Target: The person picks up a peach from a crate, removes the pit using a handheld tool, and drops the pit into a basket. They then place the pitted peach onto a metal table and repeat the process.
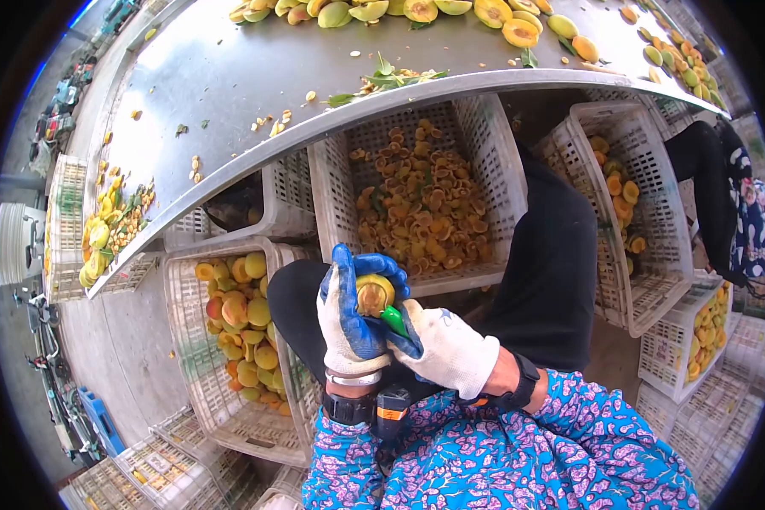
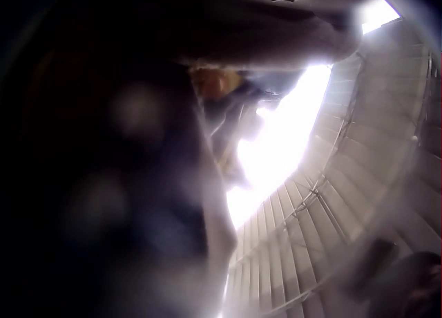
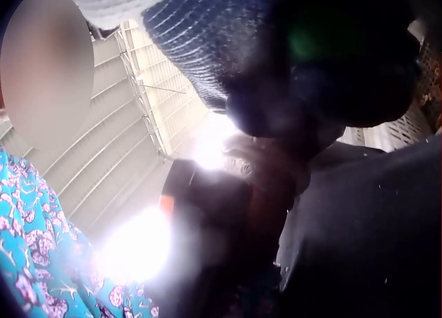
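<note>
White crates (image 1: 229,374) of fruit under a steel table (image 1: 229,76)

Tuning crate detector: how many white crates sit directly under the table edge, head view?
3. Left crate mostly hidden under the table; middle crate holds pits; right crate holds fruit halves. More crates lie lower down, and some may be hidden.

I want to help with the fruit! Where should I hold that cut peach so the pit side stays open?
Cup its rounded skin side from the left, as the left hand does. The peach half has its cut face up, and the right hand brings the green-handled tool from the right.
</note>
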The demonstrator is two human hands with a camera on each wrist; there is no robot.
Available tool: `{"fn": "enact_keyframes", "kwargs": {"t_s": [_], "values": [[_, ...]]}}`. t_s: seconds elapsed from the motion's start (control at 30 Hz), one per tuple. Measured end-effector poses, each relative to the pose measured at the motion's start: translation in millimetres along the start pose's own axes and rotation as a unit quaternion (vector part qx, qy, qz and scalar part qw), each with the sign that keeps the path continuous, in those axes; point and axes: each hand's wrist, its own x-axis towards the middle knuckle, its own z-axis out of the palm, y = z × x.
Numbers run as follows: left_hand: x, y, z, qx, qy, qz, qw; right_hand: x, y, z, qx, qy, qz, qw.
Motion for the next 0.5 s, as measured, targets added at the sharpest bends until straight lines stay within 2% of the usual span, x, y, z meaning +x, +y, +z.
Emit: {"fn": "enact_keyframes", "kwargs": {"t_s": [0.03,0.13,0.17,0.23,0.27,0.3,0.33,0.4,0.47,0.5], "values": [[0.7,-0.3,-2.5,0.019,-0.009,-0.003,1.000,-1.3,-5.4,-3.5,0.040,-0.017,0.031,0.999],[3.0,-0.8,-9.4,0.070,-0.020,-0.013,0.997,-1.9,-4.1,-1.2,0.166,-0.037,0.031,0.985],[3.9,-1.3,-10.5,0.084,-0.014,-0.021,0.996,-0.8,-3.1,2.0,0.146,-0.003,0.005,0.989],[6.8,-2.5,-17.0,0.105,-0.027,-0.029,0.994,4.1,0.9,0.9,0.194,-0.047,0.032,0.979],[6.7,-2.4,-15.2,0.067,-0.013,-0.038,0.997,8.3,2.3,-1.8,0.217,-0.069,0.045,0.973],[5.5,-2.2,-10.8,0.029,0.002,-0.047,0.998,11.0,-7.8,-15.2,0.346,-0.150,0.184,0.908],[3.6,-0.8,-6.9,-0.009,0.017,-0.055,0.998,12.5,-7.3,-20.6,0.435,-0.195,0.235,0.847],[1.5,0.8,-9.5,-0.007,-0.021,-0.033,0.999,14.7,-14.3,-33.8,0.457,-0.225,0.281,0.814],[6.1,-5.9,-25.5,-0.009,-0.085,-0.004,0.996,13.6,-14.3,-27.5,0.417,-0.214,0.251,0.847],[8.0,-8.3,-27.7,-0.003,-0.089,0.001,0.996,12.7,-12.9,-22.7,0.398,-0.208,0.236,0.862]]}}
